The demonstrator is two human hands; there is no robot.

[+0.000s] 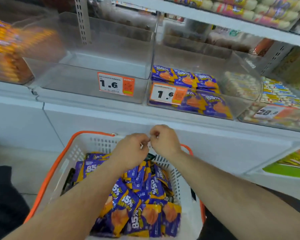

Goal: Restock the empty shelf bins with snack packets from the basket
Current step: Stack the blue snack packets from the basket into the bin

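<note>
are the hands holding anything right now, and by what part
Cannot be told for sure. The left hand and right hand pinch together above the basket; something small may sit between the fingertips, but no snack packets are lifted.

A shop — price tags (115, 84) on clear shelf bins (93, 70) of packaged snacks.

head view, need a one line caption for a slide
Both hands, left hand and right hand, meet above a basket of purple snack packets, below an empty shelf bin.
</note>
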